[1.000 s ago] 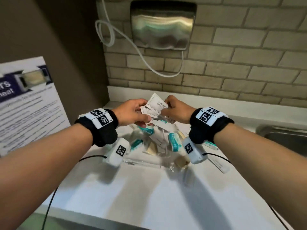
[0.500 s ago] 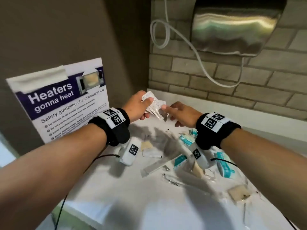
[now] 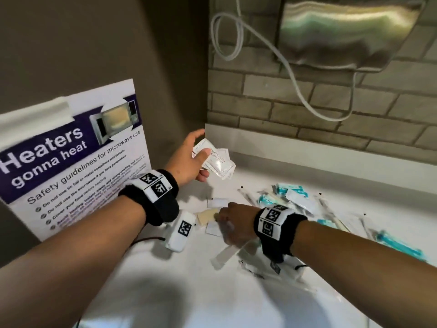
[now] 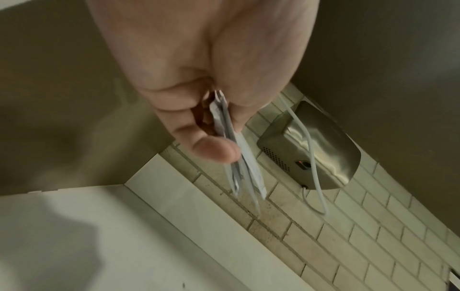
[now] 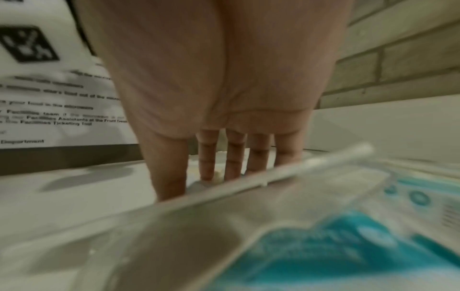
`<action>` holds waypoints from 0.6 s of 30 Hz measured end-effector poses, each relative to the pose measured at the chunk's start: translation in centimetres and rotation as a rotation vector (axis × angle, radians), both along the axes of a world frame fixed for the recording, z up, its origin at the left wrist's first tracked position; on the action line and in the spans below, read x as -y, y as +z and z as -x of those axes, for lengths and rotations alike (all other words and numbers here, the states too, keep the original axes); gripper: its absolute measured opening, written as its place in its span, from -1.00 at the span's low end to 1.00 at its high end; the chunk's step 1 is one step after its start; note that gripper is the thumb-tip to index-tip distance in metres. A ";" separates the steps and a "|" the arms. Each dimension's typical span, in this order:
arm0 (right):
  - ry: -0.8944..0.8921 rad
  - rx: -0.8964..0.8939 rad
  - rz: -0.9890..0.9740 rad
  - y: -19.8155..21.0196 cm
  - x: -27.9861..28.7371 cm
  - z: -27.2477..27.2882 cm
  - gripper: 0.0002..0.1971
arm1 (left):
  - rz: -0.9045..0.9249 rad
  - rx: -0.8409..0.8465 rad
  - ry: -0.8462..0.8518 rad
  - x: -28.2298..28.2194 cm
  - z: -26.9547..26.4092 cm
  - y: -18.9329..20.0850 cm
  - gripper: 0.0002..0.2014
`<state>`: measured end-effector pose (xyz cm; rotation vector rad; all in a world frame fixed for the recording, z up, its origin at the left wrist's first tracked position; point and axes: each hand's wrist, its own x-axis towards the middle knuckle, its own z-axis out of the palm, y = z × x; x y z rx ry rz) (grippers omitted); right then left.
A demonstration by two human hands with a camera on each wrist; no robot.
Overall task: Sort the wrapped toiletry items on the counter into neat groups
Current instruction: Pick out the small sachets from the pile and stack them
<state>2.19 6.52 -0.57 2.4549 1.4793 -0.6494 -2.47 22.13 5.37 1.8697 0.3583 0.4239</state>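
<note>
My left hand [image 3: 192, 159] is raised near the back left corner and pinches a stack of white printed sachets [image 3: 216, 160] between thumb and fingers; the left wrist view shows the sachets [image 4: 236, 157] edge-on under the thumb. My right hand [image 3: 230, 220] reaches down to the white counter [image 3: 165, 292], fingers straight, tips touching a beige wrapped packet [image 3: 207, 216] and small white packets [image 3: 216, 202]. In the right wrist view its fingers [image 5: 234, 157] point down onto the pale packet [image 5: 217, 175]. Teal-and-clear wrapped items [image 3: 289, 194] lie scattered to the right.
A microwave safety poster [image 3: 71, 162] leans on the left wall. A steel hand dryer [image 3: 343, 31] with a looping white cable [image 3: 236, 31] hangs on the brick wall. Long clear wrapped sticks [image 3: 328, 209] and a teal packet [image 5: 336, 246] lie close by my right wrist.
My right hand has let go of the sachets and dropped to the packets on the counter. My left hand has carried the sachet stack toward the back left corner.
</note>
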 end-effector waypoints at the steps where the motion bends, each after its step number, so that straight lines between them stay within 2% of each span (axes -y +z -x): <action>1: -0.008 -0.004 -0.031 -0.3 0.5 -0.1 -0.74 | 0.017 -0.010 -0.022 0.1 0.1 -0.3 -0.50; 5: -0.017 -0.016 -0.112 -0.6 2.3 -0.4 -0.84 | 0.074 -0.003 -0.065 0.2 0.1 -1.3 -0.55; 10: -0.057 -0.069 -0.130 -0.4 4.3 -0.1 -0.85 | 0.056 -0.032 -0.084 0.3 0.0 -2.4 -0.68; 14: -0.190 -0.309 -0.138 -0.2 5.2 -0.1 -0.85 | 0.080 -0.028 -0.106 1.3 -0.6 -2.6 -0.78; 18: -0.257 -0.171 -0.247 1.1 5.7 -3.2 -0.81 | 0.111 -0.016 -0.113 2.4 -1.7 -3.0 -0.81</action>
